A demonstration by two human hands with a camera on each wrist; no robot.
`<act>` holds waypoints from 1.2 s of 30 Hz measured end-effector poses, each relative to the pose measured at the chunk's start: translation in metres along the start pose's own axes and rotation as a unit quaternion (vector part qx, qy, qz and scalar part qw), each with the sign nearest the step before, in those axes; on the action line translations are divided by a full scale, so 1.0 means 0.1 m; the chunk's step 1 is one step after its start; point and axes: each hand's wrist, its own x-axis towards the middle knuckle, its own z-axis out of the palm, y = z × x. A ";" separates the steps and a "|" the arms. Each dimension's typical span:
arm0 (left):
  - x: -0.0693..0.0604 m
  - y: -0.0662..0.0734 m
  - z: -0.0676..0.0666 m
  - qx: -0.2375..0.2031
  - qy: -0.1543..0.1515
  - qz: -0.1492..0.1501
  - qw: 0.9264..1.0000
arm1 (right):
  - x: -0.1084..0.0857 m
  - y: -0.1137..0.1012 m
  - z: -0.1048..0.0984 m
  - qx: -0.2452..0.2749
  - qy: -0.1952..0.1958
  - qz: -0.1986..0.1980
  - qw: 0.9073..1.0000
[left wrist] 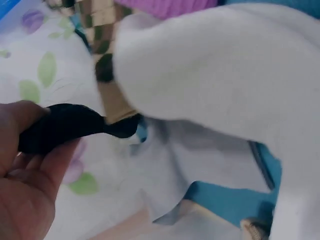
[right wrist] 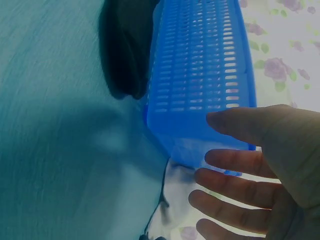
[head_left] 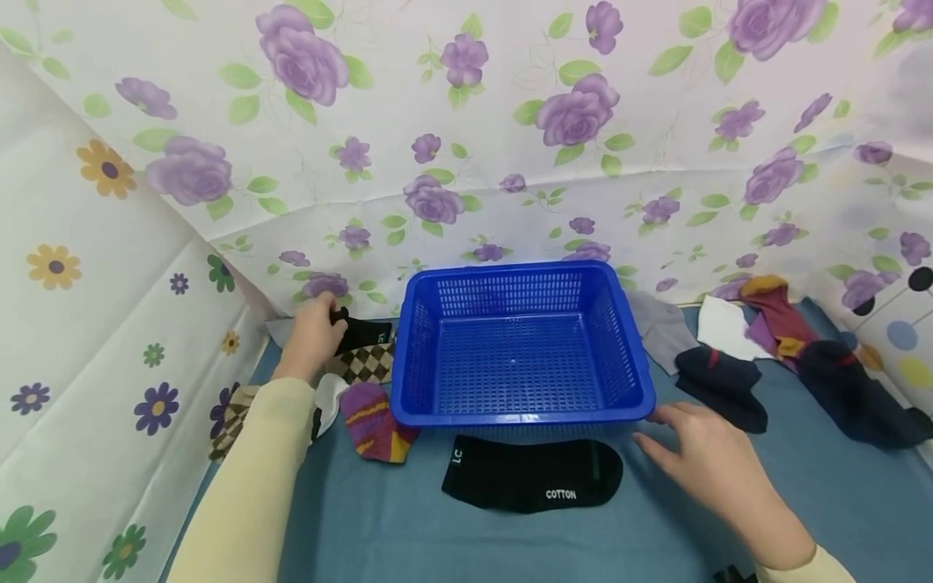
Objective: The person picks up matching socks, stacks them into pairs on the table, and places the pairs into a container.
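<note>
At the back left, my left hand pinches a black sock, lifting one end of it. Beside that hand lie a brown checkered sock, a white sock and a purple striped sock. My right hand is by the front right corner of a blue plastic basket, fingers spread and holding nothing; whether it touches the rim I cannot tell. A black sock marked COTTON lies flat in front of the basket, and no sock shows inside the basket.
Right of the basket lie a grey sock, a white sock, a dark navy sock, a maroon and yellow sock and another dark sock. Flowered sheets rise behind and left of the blue cloth.
</note>
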 end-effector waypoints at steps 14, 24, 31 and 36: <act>-0.34 0.42 -0.33 -0.075 0.250 0.119 0.958 | -0.04 -0.19 -0.15 0.012 -0.048 0.001 0.999; -0.62 0.95 -0.64 -0.114 0.401 0.209 0.885 | -0.08 -0.32 -0.22 0.026 -0.054 -0.014 0.998; -0.98 1.48 -0.73 -0.194 0.451 0.257 0.833 | -0.08 -0.43 -0.24 0.031 -0.013 -0.045 0.998; -1.27 1.83 -0.62 -0.275 0.432 0.316 0.799 | -0.06 -0.50 -0.21 0.034 0.046 -0.086 0.995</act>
